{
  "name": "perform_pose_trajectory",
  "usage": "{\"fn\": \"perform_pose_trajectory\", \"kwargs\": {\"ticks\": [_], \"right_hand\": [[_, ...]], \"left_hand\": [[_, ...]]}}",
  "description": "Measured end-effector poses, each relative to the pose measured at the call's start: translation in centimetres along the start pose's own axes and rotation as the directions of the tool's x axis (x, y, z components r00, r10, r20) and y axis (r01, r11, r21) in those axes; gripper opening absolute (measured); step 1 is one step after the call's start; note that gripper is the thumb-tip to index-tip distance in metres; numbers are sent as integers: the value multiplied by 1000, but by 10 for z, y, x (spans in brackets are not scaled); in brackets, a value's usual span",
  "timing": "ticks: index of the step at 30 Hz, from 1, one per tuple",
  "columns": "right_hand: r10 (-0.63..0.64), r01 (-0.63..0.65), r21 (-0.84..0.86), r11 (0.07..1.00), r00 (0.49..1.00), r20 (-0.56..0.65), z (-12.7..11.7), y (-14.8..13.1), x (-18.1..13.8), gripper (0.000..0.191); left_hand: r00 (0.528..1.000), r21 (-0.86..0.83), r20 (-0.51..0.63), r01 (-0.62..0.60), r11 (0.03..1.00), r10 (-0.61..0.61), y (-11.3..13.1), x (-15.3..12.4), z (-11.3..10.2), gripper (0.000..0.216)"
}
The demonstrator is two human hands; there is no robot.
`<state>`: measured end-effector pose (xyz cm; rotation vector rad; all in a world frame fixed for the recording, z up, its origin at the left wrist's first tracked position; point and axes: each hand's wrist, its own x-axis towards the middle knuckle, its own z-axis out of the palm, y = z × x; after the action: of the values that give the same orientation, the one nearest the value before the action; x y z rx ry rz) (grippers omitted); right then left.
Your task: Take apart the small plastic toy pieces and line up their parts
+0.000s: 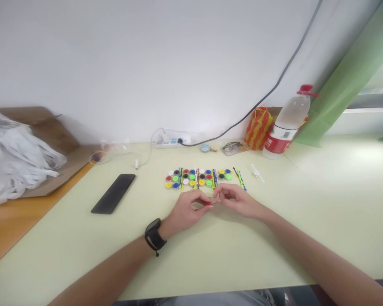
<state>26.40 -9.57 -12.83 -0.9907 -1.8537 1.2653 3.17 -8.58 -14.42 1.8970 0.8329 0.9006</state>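
My left hand (188, 209), with a black watch on its wrist, and my right hand (234, 199) meet at the middle of the pale green table (210, 255). Both pinch a small red piece (207, 203) between their fingertips. Just beyond them lie rows of small coloured round discs (194, 177) in red, blue, yellow, green, black and white. Thin coloured sticks (239, 177) lie among the discs and at their right end.
A black phone (114, 193) lies left of the discs. Along the wall stand a white power strip (169, 140) with cables, glasses (232, 147), a striped bag (258, 127) and a water bottle (285, 125). White plastic bags (12, 159) on cardboard fill the far left.
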Motion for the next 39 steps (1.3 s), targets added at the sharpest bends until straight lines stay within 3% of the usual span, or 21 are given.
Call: {"fn": "perform_pose_trajectory", "kwargs": {"ticks": [8,14,18,23,25,27,28,30,32,35,39], "right_hand": [[28,-12,146,989,994,-107,1,9,7,26],[-24,24,-4,1000,972,-234,1,16,6,31],[-81,80,-15,997,977,-198,5,9,2,43],[-14,42,136,990,980,-199,17,6,0,67],[14,31,196,980,974,-227,19,8,0,57],[42,5,221,975,977,-208,17,8,1,33],[57,-18,219,976,984,-171,14,8,1,32],[76,-56,208,976,993,-91,6,5,1,58],[75,-58,211,976,994,-76,-2,2,1,70],[80,-42,231,972,985,-155,-8,-3,1,64],[109,-65,262,963,982,-156,-4,-9,2,44]], "left_hand": [[995,-300,27,102,949,-98,6,6,-4,23],[978,-411,-49,167,896,-204,-5,11,-5,31],[977,-423,-55,163,892,-204,-6,12,-6,32],[972,-454,-88,155,877,-217,-3,12,-8,30],[972,-448,-100,145,882,-211,-2,12,-8,28],[974,-439,-103,137,888,-201,-2,12,-9,27],[975,-435,-103,134,891,-197,-2,12,-9,26],[976,-427,-101,133,894,-194,-3,11,-9,26],[975,-422,-103,136,896,-197,-3,11,-8,26],[974,-430,-98,142,892,-202,-2,11,-8,27],[981,-473,-67,129,872,-181,-1,10,-6,27]]}}
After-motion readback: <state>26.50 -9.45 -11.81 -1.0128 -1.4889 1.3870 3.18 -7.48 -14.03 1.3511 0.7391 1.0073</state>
